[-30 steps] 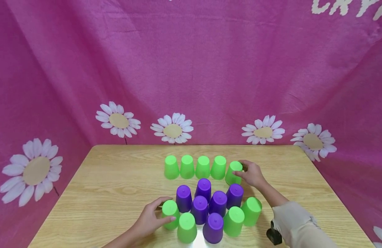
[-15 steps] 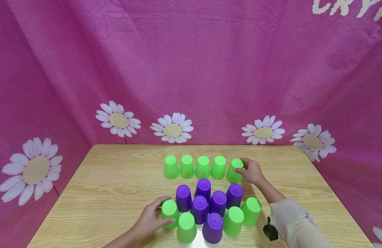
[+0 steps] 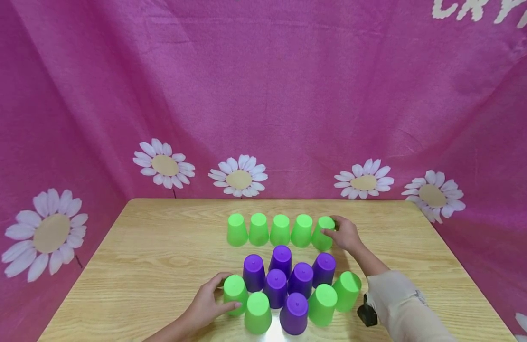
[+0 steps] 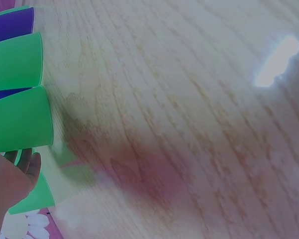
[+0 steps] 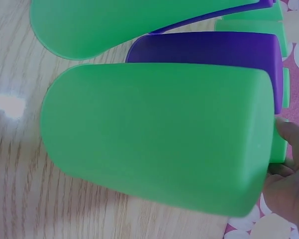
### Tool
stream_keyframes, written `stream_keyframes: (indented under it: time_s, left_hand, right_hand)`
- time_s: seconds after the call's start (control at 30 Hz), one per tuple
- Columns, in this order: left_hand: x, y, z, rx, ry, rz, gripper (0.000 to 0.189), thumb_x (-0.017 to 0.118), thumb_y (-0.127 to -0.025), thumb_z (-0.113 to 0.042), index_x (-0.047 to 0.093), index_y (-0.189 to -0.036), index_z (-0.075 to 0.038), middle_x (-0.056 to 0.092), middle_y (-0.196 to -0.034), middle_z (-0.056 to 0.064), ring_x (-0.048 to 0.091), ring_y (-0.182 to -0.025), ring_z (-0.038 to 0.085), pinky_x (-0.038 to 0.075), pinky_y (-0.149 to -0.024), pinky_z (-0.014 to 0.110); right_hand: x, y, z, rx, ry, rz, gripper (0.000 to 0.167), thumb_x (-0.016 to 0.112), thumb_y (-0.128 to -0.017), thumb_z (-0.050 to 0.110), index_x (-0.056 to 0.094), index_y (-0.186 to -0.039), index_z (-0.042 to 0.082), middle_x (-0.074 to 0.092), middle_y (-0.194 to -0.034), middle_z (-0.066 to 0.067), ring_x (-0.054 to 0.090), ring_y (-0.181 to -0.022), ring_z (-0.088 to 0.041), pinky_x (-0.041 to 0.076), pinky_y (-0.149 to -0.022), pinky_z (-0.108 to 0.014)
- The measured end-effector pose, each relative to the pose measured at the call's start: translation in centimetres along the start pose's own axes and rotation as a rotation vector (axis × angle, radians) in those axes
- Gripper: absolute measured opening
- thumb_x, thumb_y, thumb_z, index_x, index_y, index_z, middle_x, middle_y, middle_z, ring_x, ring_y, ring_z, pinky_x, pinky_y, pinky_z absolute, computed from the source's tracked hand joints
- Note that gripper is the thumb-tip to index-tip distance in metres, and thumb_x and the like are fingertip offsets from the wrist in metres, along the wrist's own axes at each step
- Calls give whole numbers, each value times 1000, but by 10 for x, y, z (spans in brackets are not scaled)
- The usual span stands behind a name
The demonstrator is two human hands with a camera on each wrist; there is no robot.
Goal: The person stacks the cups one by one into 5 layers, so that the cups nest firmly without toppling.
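Observation:
My left hand (image 3: 205, 304) grips an upside-down green cup (image 3: 233, 293) at the front left, thumb on its near side and fingers behind it. In the left wrist view that hand (image 4: 14, 180) lies at the edge, against the same cup (image 4: 21, 122). At the right end of the back row, my right hand (image 3: 347, 233) holds another green cup (image 3: 320, 238) between thumb and fingers. The right wrist view shows that hand (image 5: 288, 174) partly behind a large, near green cup (image 5: 154, 134), which mostly hides the held one (image 5: 279, 144).
Several purple cups (image 3: 275, 289) stand upside down in the middle. More green cups stand in front, such as one near my left hand (image 3: 258, 314) and one at the right (image 3: 347, 290). Other green cups (image 3: 258, 230) line the back row. A pink flowered cloth (image 3: 263, 118) hangs behind the wooden table (image 3: 169, 247).
My right hand has slid its green cup a little farther back, level with the back row. The left hand has stayed at its cup.

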State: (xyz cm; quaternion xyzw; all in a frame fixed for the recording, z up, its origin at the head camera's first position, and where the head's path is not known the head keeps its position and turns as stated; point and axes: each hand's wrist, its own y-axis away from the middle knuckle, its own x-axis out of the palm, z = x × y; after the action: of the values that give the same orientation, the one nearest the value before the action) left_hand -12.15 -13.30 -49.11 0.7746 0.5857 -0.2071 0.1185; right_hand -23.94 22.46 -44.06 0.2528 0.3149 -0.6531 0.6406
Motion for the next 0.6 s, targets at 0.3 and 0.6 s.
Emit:
stream_keyframes:
  time_s: [0.3, 0.6]
  left_hand:
    - [-1, -1, -2, -4, 20, 2, 57, 80, -69, -21, 54, -118, -6, 62, -111, 7, 58, -104, 22, 50, -90, 26]
    - [-7, -5, -7, -52, 68, -40, 57, 80, -69, -19, 55, -119, -5, 63, -113, 9, 57, -106, 26, 50, -90, 28]
  right_hand:
    - [-7, 1, 1, 50, -9, 57, 57, 63, -85, 13, 40, -127, -18, 52, -120, -36, 54, -109, -46, 48, -91, -49]
    - [-11, 14, -7, 77, -114, 56, 63, 64, -86, 17, 36, -132, -16, 44, -131, -36, 48, -118, -48, 46, -96, -48]
